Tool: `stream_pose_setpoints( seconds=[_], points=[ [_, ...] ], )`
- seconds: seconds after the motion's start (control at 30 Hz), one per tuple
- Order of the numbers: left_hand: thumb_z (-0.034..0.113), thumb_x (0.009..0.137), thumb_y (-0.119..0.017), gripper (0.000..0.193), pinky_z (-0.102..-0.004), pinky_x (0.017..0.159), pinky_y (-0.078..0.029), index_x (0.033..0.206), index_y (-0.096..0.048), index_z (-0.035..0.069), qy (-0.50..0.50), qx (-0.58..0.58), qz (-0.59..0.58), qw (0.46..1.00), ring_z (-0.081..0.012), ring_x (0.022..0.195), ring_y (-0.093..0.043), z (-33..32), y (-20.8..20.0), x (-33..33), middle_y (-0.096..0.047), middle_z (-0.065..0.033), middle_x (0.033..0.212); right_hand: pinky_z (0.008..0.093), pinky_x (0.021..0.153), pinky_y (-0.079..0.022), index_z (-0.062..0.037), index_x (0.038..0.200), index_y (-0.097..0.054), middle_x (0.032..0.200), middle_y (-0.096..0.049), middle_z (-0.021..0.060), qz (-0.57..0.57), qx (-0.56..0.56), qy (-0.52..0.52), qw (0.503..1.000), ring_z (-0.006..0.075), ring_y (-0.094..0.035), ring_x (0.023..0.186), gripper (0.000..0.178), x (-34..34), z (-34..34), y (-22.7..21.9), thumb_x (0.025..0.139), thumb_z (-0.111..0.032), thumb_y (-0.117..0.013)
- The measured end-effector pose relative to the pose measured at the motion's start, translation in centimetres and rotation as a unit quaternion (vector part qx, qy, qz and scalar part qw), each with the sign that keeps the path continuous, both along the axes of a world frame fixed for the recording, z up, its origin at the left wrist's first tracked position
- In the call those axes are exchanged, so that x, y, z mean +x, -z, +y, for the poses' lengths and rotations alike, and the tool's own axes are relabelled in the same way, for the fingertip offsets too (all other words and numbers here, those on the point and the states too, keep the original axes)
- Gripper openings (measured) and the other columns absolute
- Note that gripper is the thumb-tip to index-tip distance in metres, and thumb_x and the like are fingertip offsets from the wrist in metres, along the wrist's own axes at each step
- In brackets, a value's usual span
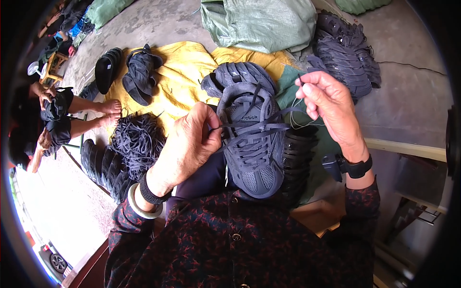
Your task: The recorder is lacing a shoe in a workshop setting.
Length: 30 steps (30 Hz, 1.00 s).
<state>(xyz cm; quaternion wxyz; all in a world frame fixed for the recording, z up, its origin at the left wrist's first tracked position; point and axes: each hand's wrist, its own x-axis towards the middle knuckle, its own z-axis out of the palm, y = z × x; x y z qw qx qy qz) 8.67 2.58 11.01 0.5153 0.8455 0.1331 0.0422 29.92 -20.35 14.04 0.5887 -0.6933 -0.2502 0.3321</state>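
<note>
A dark grey sneaker (254,175) rests in my lap, toe toward me, its laces crossing loosely over the tongue. On its left side my left hand (188,144) is closed, thumb and fingers pinching a dark shoelace (235,126) beside the collar. My right hand (329,103) is raised to the right of the shoe, its thumb and forefinger pinched on what looks like a thin dark lace end (300,79). A thin pale cord (297,121) loops below those fingers. Part of the lace's run to the right hand is hard to follow.
A heap of loose laces (137,141) lies at left by stacked dark shoe parts (98,163). Shoe uppers (139,77) sit on a yellow cloth (180,67). Farther off are a green sack (259,24) and piled uppers (345,55). Another person's hands (43,93) work at left.
</note>
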Motion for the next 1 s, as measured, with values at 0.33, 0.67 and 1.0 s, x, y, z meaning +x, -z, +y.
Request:
stream_pose_setpoints(
  seconds=[0.33,0.67,1.0],
  points=[
    [0.0,0.092,-0.077,0.012,-0.019,0.064,-0.05,0.095,-0.065,0.005,0.003,-0.434,0.028,0.9,-0.0054,0.074,-0.063,1.8,0.8,0.2,-0.069,-0.0007,0.088,0.0195,0.055,-0.043,0.0009,0.115,-0.065,0.091,-0.067,0.003,-0.012,-0.03,-0.023,0.999,0.0033,-0.051,0.065,0.017,-1.1,0.4,0.7,0.105,-0.013,-0.061],
    [0.011,0.093,-0.078,0.016,-0.018,0.049,-0.041,0.095,-0.065,0.002,-0.008,-0.499,0.059,0.865,-0.0032,0.056,-0.05,2.9,1.1,-0.1,-0.069,-0.0083,0.092,0.0196,0.054,-0.042,0.0009,0.115,-0.065,0.092,-0.067,0.0033,-0.007,-0.024,-0.024,0.999,0.0032,-0.05,0.064,0.018,-1.3,0.7,0.9,0.105,-0.013,-0.062],
    [-0.003,0.088,-0.079,0.02,-0.0162,0.055,-0.045,0.103,-0.068,0.004,-0.011,-0.448,0.077,0.891,-0.0017,0.065,-0.056,3.6,1.1,-0.9,-0.067,-0.0012,0.092,0.0188,0.053,-0.041,0.0008,0.115,-0.065,0.092,-0.067,0.0032,0.001,-0.022,-0.025,0.999,0.0029,-0.05,0.064,0.017,-1.3,0.6,0.9,0.105,-0.013,-0.061]
  ],
)
